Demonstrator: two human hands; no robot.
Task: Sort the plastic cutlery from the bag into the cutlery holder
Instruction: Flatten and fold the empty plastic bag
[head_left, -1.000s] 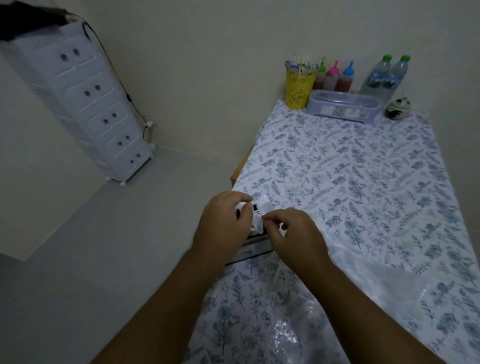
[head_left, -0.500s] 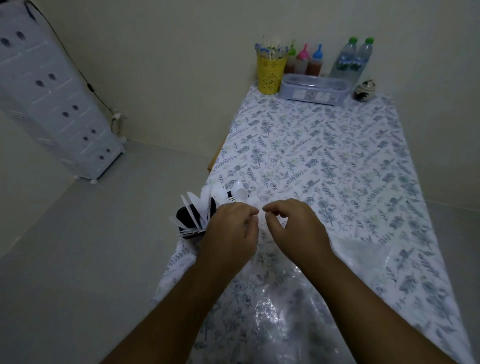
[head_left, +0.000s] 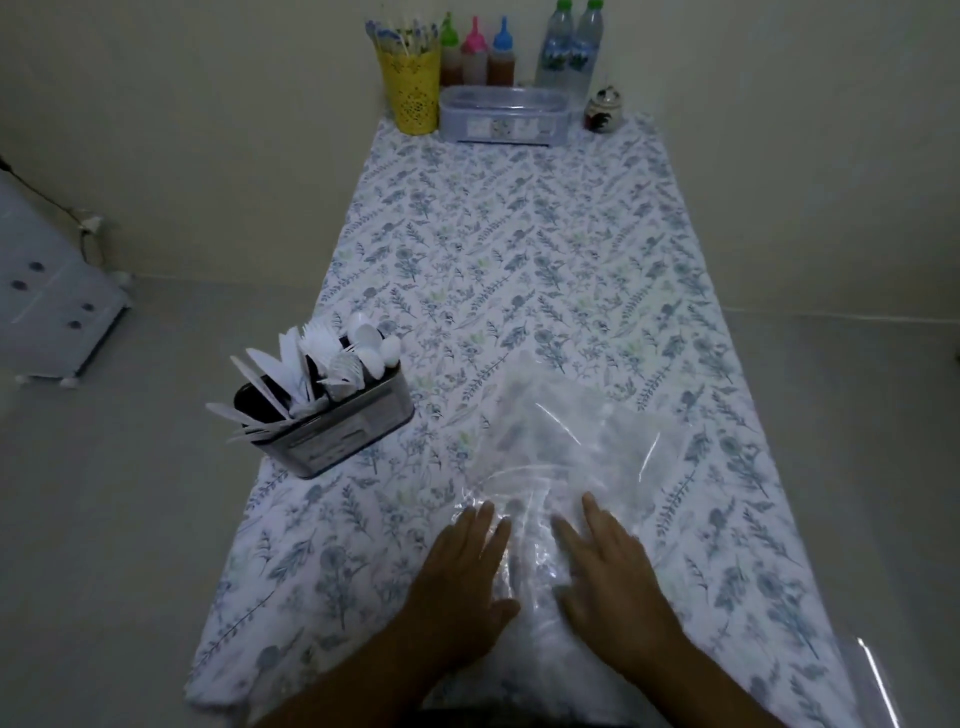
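both hands lie flat on the clear plastic bag (head_left: 566, 447), the left hand (head_left: 462, 577) and right hand (head_left: 613, 577) side by side with fingers (head_left: 485, 525) straight and spread, holding nothing, only pressing the film against the floral surface (head_left: 519, 249). the bag looks empty and slack, though its transparency makes that hard to be sure of. to finish well, smooth it outward from the middle and feel for any stray piece before calling it done. the white plastic cutlery (head_left: 322, 364) stands in the dark metal cutlery holder (head_left: 332, 426), knives, forks and spoons grouped apart, well ahead and to the left of the left hand's fingers, near the surface's left edge and touching neither hand.
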